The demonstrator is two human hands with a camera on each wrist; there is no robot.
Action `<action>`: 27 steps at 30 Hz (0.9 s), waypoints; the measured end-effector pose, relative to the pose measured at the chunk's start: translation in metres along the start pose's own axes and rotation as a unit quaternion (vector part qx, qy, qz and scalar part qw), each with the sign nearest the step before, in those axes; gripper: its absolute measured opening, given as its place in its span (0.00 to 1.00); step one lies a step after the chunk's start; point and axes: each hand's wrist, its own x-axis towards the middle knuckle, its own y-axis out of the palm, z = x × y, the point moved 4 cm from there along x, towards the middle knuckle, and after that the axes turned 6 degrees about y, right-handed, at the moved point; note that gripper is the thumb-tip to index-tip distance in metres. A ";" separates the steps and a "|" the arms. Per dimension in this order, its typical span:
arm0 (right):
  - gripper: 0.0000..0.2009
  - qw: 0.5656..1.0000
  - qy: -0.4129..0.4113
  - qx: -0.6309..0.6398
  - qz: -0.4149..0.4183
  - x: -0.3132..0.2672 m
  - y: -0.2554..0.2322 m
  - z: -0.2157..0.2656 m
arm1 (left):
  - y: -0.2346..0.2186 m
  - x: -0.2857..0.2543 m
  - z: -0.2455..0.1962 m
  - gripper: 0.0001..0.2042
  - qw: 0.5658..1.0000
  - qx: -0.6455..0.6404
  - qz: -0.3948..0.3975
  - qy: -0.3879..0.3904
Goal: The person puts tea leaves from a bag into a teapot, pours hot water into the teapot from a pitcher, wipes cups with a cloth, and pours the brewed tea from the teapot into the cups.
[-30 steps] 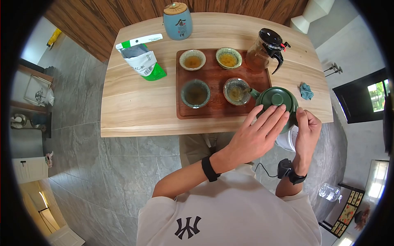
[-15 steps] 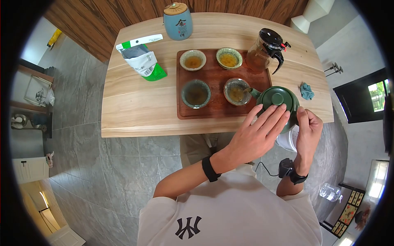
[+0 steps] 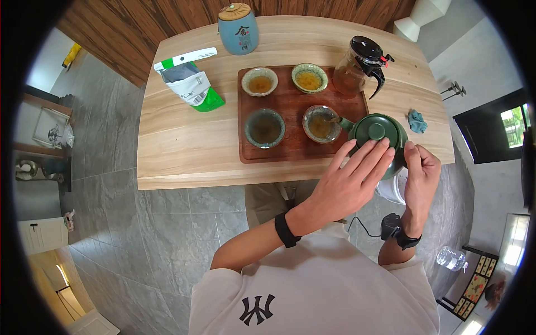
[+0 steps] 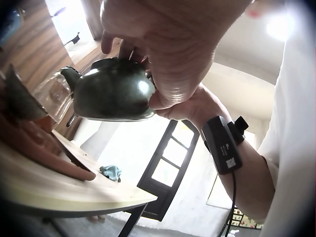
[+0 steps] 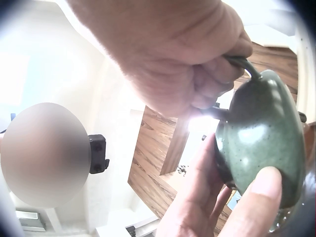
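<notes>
A green teapot (image 3: 389, 127) is held raised at the tray's right front corner, its spout overlapping the rim of the front right tea cup (image 3: 322, 128). A thin brownish streak shows at the spout's tip. My right hand (image 3: 422, 178) grips the teapot's handle (image 5: 251, 65), fingers curled round it. Straight fingers of my left hand (image 3: 347, 184) rest on the lid beside the knob; in the right wrist view its thumb (image 5: 264, 192) presses the teapot's side. Amber tea stands in the two back cups, the left (image 3: 259, 84) and right (image 3: 310, 79); the front left cup (image 3: 265, 128) looks darker.
The cups stand on a reddish-brown wooden tray (image 3: 293, 103). A glass tea pitcher (image 3: 347, 84) with a black lid is at its back right. Around it are a blue jar (image 3: 239, 36), a green and white pouch (image 3: 192, 86) and a crumpled teal cloth (image 3: 417, 121). A white bucket (image 3: 393, 190) stands below the table edge.
The tea in the front right cup looks slightly browner and fuller than a second ago. The hands and teapot keep nearly the same place; the head view has shifted a little.
</notes>
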 end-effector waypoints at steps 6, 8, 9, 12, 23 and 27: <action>0.22 1.000 0.003 0.019 -0.015 -0.001 -0.001 -0.004 | 0.000 0.002 -0.001 0.36 1.000 -0.006 -0.003 -0.001; 0.22 0.998 0.008 0.051 -0.026 -0.001 -0.001 -0.014 | 0.000 0.003 -0.001 0.35 1.000 0.001 -0.006 0.003; 0.21 0.996 0.013 0.083 -0.038 0.000 -0.001 -0.021 | 0.001 0.003 -0.001 0.34 1.000 0.009 -0.009 0.008; 0.20 0.984 0.056 0.168 -0.035 -0.003 0.000 -0.044 | 0.004 0.003 -0.002 0.31 0.999 0.025 -0.016 0.020; 0.19 0.941 0.097 0.268 -0.184 -0.018 -0.048 -0.098 | 0.009 0.003 -0.029 0.16 0.987 -0.069 -0.055 0.136; 0.18 0.929 0.058 0.273 -0.242 -0.009 -0.060 -0.132 | 0.014 -0.002 -0.030 0.13 0.982 -0.096 -0.058 0.151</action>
